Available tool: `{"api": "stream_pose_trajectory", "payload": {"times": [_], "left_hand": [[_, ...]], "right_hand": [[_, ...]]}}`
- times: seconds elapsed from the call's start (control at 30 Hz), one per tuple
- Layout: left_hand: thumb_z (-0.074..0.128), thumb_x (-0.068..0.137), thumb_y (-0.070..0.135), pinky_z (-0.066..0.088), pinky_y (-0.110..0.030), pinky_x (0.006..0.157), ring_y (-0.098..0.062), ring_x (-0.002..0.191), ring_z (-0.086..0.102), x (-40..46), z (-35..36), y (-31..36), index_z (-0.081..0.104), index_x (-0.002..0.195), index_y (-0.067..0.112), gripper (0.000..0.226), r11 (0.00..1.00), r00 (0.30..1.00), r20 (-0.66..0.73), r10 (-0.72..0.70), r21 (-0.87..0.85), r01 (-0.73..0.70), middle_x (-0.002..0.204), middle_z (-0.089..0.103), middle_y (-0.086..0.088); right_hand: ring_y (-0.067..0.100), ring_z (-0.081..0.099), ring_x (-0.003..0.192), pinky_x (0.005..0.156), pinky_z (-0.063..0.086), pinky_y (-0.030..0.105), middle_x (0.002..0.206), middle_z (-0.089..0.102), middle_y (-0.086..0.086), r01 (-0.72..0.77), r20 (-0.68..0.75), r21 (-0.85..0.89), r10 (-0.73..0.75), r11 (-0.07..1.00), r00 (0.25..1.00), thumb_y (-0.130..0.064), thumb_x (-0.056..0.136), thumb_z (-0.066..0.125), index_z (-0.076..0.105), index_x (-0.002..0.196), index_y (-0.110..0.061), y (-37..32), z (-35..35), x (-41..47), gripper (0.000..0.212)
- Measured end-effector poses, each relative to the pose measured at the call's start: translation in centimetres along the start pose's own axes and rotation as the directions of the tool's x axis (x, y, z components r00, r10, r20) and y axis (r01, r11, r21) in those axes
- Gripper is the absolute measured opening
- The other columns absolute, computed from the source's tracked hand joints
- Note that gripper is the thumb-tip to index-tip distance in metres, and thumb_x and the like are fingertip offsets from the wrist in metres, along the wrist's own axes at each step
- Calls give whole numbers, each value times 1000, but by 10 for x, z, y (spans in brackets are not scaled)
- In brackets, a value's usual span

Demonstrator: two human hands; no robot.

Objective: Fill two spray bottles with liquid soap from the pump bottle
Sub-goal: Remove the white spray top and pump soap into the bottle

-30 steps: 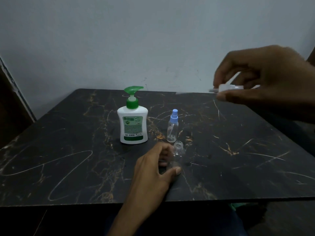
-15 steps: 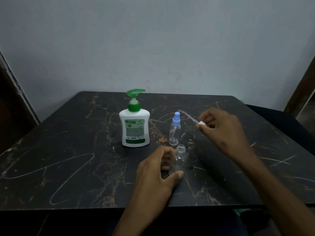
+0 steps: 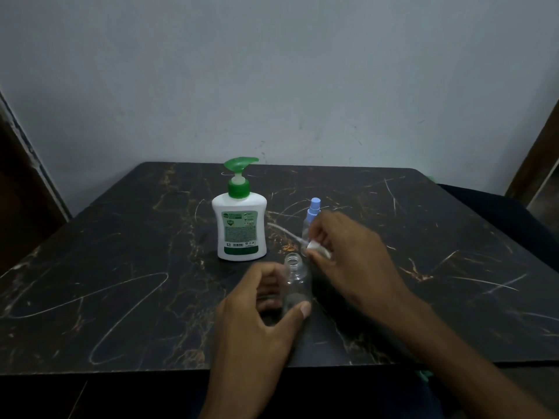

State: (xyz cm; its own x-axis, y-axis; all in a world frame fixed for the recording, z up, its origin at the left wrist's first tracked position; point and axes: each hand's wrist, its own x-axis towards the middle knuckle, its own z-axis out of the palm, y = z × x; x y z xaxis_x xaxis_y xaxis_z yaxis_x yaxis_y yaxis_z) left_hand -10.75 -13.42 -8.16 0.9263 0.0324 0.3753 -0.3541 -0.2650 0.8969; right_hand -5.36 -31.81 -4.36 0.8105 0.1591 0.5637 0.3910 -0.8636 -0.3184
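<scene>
Item, open spray bottle (image 3: pixel 297 282): clear, uncapped, upright near the front of the table (image 3: pixel 121 282); my left hand (image 3: pixel 260 316) steadies it, fingers and thumb curled round its body, presumably so the neck stays put for filling.

Item, spray head (image 3: pixel 317 248): white, with its thin dip tube slanting up and left; pinched in the fingertips of my right hand (image 3: pixel 348 258), just beside the open neck (taken off, I judge, to clear the mouth); the wrist reaches in from the lower right, knuckles up.

Item, second spray bottle (image 3: pixel 311 219): blue-topped, capped, partly behind the right hand.

Item, pump bottle (image 3: pixel 239 225): white with green pump, upright behind the open bottle, untouched; no soap visibly transferred.
</scene>
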Motion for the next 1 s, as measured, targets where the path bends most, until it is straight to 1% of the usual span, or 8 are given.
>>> {"api": "stream_pose_trajectory", "payload": {"times": [0.1,0.13,0.33,0.57,0.7,0.77,0.9,1.0], "left_hand": [[98,68,16,62,-21,82,-2,94,74,-6,-7,-3,72,99,38,46,1000,999,-35,-2,22,3,99,76,24],[97,69,13,61,-20,82,-2,94,74,-7,-9,-3,72,99,39,47,999,1000,-31,-5,35,6,99,76,24],[96,70,4,59,-15,79,-3,92,75,-8,-12,-4,73,98,35,48,997,1000,12,-4,79,3,97,77,21],[94,71,9,58,-13,78,1,92,74,-6,-10,-1,71,98,37,46,996,999,39,-28,87,25,98,76,25],[94,72,14,61,-19,82,0,95,74,-4,-9,-2,71,101,38,44,994,999,31,-35,101,31,101,76,22],[94,73,13,61,-19,84,1,97,73,-3,-8,-1,71,102,38,45,995,999,22,-32,95,30,102,76,22],[93,75,11,61,-22,85,-2,98,75,1,-8,3,71,104,36,44,997,1000,13,-22,70,21,102,77,20],[90,79,12,62,-27,89,-4,101,76,5,-9,9,73,110,34,42,999,999,47,-11,52,9,105,79,17]], "right_hand": [[9,48,82,63,37,19,95,54,-13,49,81,-93,-42,994,996,-28,91,70,49,95,-29,-1,9,-4,22],[10,47,83,62,35,20,96,54,-12,59,98,-102,-49,993,994,-27,92,70,48,94,-28,-2,12,-5,23],[15,50,80,62,47,32,98,50,-5,114,156,-185,-86,976,984,-23,97,63,49,91,-22,-8,22,-3,16],[12,49,84,58,39,26,103,55,-10,96,116,-243,-69,965,991,-26,95,68,58,96,-25,-8,14,-9,11],[10,55,87,65,52,33,101,57,-13,16,5,-73,-16,997,1000,-17,91,72,64,100,-26,-8,-3,-26,14],[7,61,91,74,53,30,101,59,-17,-9,-8,71,10,997,1000,-15,91,72,66,102,-29,-11,-11,-38,18],[5,68,106,88,53,22,111,70,-18,-108,85,395,80,912,993,-18,93,73,66,121,-32,-28,-17,-59,32],[3,69,110,91,52,18,116,72,-15,-165,166,558,85,813,982,-16,97,68,64,127,-29,-40,-15,-61,33]]}}
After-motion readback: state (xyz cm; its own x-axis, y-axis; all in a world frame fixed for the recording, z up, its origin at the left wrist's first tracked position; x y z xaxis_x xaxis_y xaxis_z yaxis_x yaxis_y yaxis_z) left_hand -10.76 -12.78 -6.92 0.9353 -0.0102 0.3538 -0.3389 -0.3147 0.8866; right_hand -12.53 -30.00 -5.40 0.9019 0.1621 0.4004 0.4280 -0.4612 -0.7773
